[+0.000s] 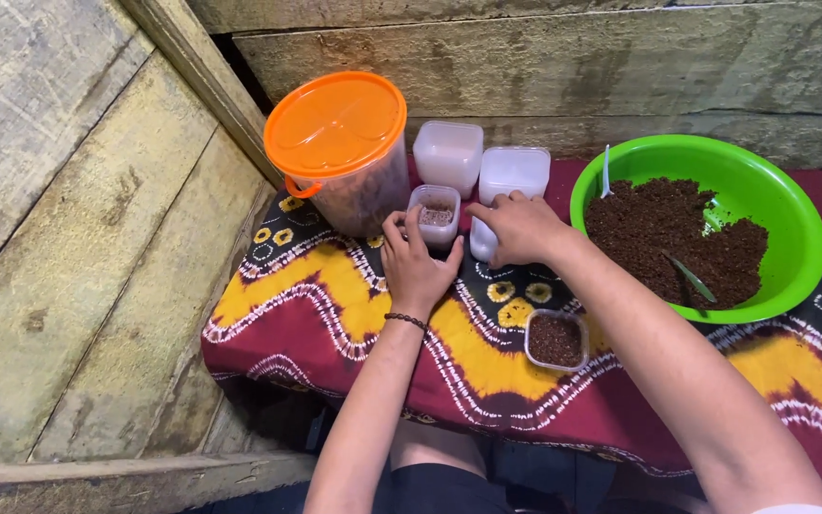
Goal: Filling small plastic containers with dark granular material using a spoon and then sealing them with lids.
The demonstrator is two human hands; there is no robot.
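Clear plastic, a small square tub (436,215) with a little brown grain in it, stood open in front of me on the patterned cloth (335,286), just beside the big tub with the orange lid (337,124). My left hand (415,265) lay against its near side, fingers loosely curled around it, thumb up by the rim; it touched the tub more than gripped it. My right hand (518,228) was cupped palm down over a second small tub (480,243), fingers closed across its top, so I could not tell what was inside. Behind both stood two frosted boxes with lids (448,152) (514,169), touching each other. Nearer to me, under my right forearm, sat another small tub (556,339), filled with dark brown crumbs. The green bowl (792,219) to my right held a heap of the same crumbs, with a white spoon (606,171) leaning at its rim.
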